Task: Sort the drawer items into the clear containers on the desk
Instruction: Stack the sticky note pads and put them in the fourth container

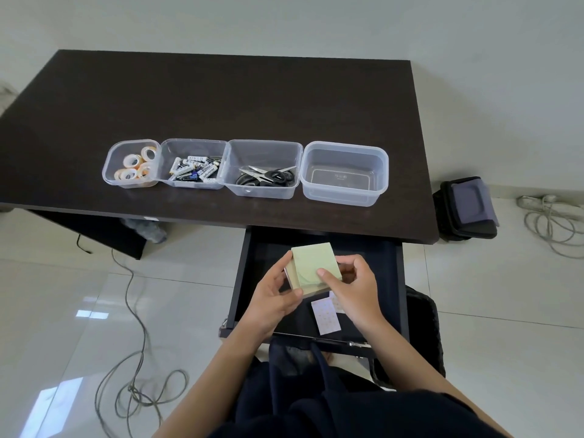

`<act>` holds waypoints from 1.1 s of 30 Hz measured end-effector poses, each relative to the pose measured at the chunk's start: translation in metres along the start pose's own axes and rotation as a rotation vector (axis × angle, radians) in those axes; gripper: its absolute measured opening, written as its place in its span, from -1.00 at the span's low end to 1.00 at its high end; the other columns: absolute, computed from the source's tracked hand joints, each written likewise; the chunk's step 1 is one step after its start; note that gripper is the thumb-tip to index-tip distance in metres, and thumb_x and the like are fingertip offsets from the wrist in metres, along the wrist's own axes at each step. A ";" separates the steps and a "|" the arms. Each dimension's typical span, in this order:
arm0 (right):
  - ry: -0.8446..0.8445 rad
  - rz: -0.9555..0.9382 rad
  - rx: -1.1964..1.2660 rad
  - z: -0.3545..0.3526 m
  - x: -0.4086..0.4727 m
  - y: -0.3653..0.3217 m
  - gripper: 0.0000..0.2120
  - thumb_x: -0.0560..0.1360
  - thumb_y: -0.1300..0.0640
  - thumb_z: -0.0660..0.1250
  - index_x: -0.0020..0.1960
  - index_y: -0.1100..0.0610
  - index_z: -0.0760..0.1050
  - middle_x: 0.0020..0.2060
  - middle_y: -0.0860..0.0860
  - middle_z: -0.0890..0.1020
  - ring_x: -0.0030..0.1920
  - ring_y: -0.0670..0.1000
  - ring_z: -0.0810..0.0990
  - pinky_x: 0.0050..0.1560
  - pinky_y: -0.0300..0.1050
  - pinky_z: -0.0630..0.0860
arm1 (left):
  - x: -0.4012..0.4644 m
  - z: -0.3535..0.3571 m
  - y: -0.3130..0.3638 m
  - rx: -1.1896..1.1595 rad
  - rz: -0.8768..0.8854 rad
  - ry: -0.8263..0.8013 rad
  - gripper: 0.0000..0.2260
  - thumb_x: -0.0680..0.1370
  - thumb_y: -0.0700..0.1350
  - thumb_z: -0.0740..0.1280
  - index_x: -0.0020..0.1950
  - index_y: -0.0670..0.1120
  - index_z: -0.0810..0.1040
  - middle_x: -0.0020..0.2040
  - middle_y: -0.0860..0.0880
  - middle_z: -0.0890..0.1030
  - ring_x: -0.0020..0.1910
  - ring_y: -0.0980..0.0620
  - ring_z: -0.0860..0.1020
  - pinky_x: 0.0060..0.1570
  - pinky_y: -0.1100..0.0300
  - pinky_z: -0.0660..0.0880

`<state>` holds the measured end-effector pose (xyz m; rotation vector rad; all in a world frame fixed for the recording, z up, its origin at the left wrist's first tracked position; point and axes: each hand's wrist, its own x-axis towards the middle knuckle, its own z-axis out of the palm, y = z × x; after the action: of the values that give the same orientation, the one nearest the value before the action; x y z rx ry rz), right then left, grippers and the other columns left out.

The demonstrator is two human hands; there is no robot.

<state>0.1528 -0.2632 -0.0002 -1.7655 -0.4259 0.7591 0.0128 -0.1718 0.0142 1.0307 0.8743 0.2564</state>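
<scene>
Head view looks down on my two hands, low and centre in the frame, over the open drawer [392, 279]. My left hand [275, 298] holds a stack of sticky-note pads [311, 267], fingers curled round its left edge and thumb under its near corner. My right hand [354, 289] grips the same stack from the right, thumb pressed flat on the pale green top sheet and fingers wrapped behind. On the drawer floor just below the stack lies a small pale sheet [325, 314], with a second one partly hidden under my right hand.

Across the middle of the frame, four clear containers stand in a row on the dark desk [221, 99], each touching the next. From the left: a small tub [109, 172] with tape rolls [137, 165], a tub [192, 145] of batteries [196, 170], a tub [262, 147] with black-handled scissors [268, 177], and an empty tub [344, 153] at the right end.

Grey cables [139, 368] trail over the tiled floor at lower left, and a dark case [467, 213] sits at the right edge.
</scene>
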 end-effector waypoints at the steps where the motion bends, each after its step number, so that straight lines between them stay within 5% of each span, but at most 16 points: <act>1: -0.019 0.001 0.004 0.000 0.000 -0.001 -0.71 0.36 0.14 0.52 0.02 0.08 0.51 -0.06 -0.10 0.62 -0.05 -0.14 0.61 -0.14 -0.30 0.54 | 0.000 -0.001 0.001 -0.006 0.005 -0.004 -0.37 0.49 -0.44 0.30 0.42 0.09 0.30 0.23 0.01 0.54 0.06 0.08 0.63 0.06 0.15 0.58; 16: -0.234 0.154 0.192 0.004 0.007 0.012 -0.70 0.36 0.33 0.49 0.05 0.16 0.53 0.05 0.03 0.67 0.08 0.04 0.65 -0.08 -0.16 0.57 | -0.005 -0.019 0.011 -0.065 -0.038 -0.084 -0.31 0.53 -0.47 0.19 0.38 0.26 0.26 0.38 -0.04 0.43 0.31 -0.14 0.48 0.24 0.00 0.48; 25: -0.267 0.194 0.210 0.008 0.009 0.014 -0.72 0.38 0.36 0.46 0.04 0.19 0.54 0.03 0.04 0.68 0.03 0.02 0.67 -0.02 -0.11 0.61 | 0.000 -0.019 0.009 -0.058 -0.065 -0.006 -0.56 0.56 -0.26 0.28 0.30 0.22 0.45 0.27 -0.08 0.55 0.26 -0.12 0.52 0.23 -0.04 0.49; 29: -0.247 0.209 0.206 0.013 0.008 0.020 -0.74 0.40 0.36 0.45 0.04 0.20 0.52 0.06 0.05 0.65 0.06 0.03 0.65 -0.03 -0.13 0.60 | 0.002 -0.018 0.005 -0.033 -0.083 0.053 -0.59 0.54 -0.28 0.31 0.28 0.15 0.50 0.18 -0.03 0.58 0.19 -0.06 0.56 0.11 0.09 0.57; 33: -0.271 0.209 0.190 0.017 0.006 0.026 -0.76 0.40 0.34 0.46 0.00 0.16 0.52 0.00 0.02 0.67 0.04 0.03 0.65 0.01 -0.08 0.60 | 0.004 -0.021 0.000 0.001 -0.115 0.097 -0.59 0.53 -0.36 0.29 0.24 0.08 0.53 0.21 -0.11 0.55 0.18 -0.10 0.54 0.17 -0.04 0.52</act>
<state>0.1433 -0.2551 -0.0297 -1.5486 -0.3384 1.1573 -0.0001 -0.1561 0.0081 0.9716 1.0182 0.2104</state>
